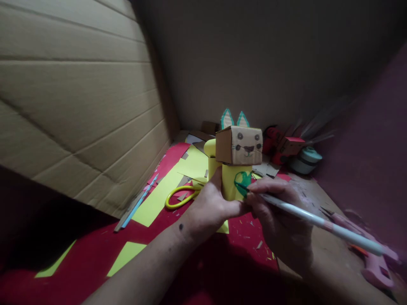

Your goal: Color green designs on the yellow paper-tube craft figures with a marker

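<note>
My left hand (211,201) is wrapped around the lower body of a cardboard animal figure (246,146). The figure stands upright, with a box head, a drawn face, two teal-edged ears and a yellow paper body. Between the fingers of my right hand (280,212) is a white marker (305,215), its tip touching the yellow body. Beneath the tip lies a green heart-like shape (243,183), partly filled in. Behind the figure stands a yellow tube (211,163), mostly hidden. Yellow-handled scissors (178,198) lie just left of my left hand.
A large cardboard panel (82,93) rises on the left. Yellow paper strips (152,199), a blue stick (140,201) and scraps lie on the red sheet (104,237). At right are pink scissors (375,267), a teal roll (307,159) and a red box figure (291,146).
</note>
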Available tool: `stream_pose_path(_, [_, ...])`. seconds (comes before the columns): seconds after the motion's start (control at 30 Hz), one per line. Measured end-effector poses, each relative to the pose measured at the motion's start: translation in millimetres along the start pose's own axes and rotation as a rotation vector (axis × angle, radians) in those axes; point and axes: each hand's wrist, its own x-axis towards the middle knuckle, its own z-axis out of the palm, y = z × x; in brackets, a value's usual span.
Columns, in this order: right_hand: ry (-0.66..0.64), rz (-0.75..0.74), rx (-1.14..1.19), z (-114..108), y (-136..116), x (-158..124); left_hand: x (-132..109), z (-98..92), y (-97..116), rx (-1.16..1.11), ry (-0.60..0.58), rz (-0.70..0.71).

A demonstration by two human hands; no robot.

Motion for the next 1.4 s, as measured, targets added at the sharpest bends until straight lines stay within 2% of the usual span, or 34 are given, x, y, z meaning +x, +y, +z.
stream_pose_path(0.53, [-0.025, -0.002, 0.038, -0.8, -2.2, 0.8, -0.4, -1.0, 0.9, 0.000, 0.002, -0.029])
stream_pose_path(1.07, [0.011, -0.021, -0.008, 1.7, -1.9, 2.8, -0.7, 1.4, 2.0, -0.021, 0.001, -0.022])
stream_pose_path(1.4, [-0.018, 0.024, 0.048, -0.5, -1.7, 0.3, -0.5, -1.0, -1.8, -0.022, 0.004, -0.029])
